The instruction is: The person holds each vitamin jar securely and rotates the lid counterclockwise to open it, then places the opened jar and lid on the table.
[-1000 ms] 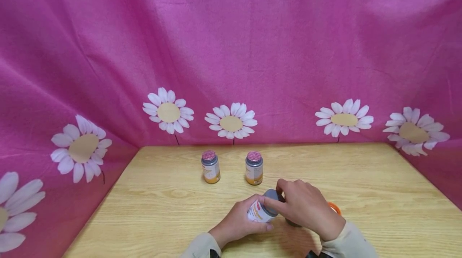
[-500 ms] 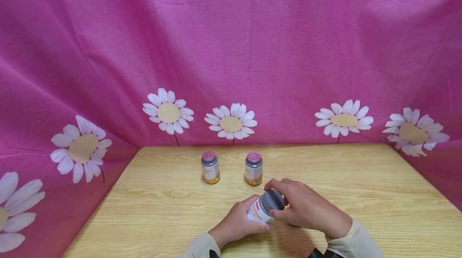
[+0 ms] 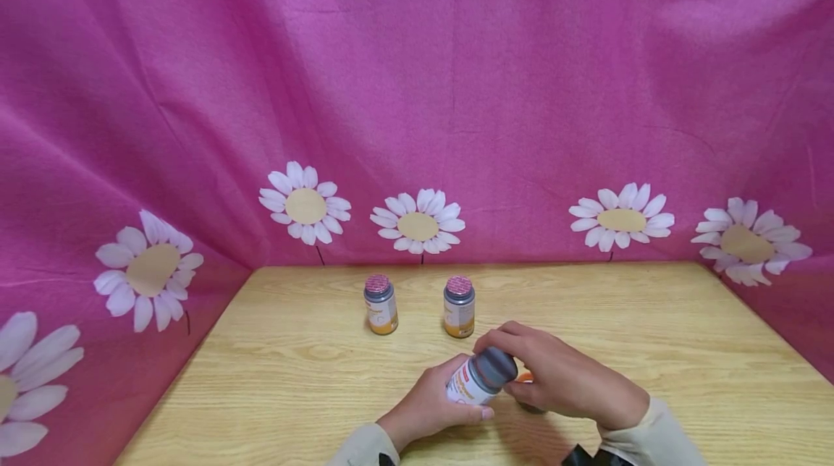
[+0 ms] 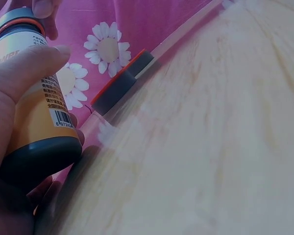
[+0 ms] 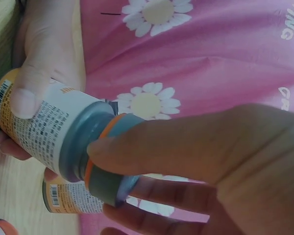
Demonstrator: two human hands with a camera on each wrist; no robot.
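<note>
A pill bottle (image 3: 470,382) with a white and orange label leans to the right over the table, its top end toward my right hand. My left hand (image 3: 430,401) grips it round the body, the thumb lying along the label. At its neck, my right hand (image 3: 554,372) holds the dark grey cap (image 5: 108,188) between thumb and fingers. The cap's orange rim shows at the neck in the right wrist view. Two more pill bottles, a left one (image 3: 381,310) and a right one (image 3: 459,312), stand upright behind, capless, with pink foil seals on top.
Two loose dark caps with orange rims, a nearer one (image 4: 115,93) and a farther one (image 4: 146,59), lie on the wooden table (image 3: 293,379). In the head view the right hand partly covers them. A pink cloth (image 3: 508,90) with white daisies hangs behind the table.
My right hand has shifted round the cap and its wrist has moved right, uncovering more of the cap. The left hand and its bottle stay nearly in place.
</note>
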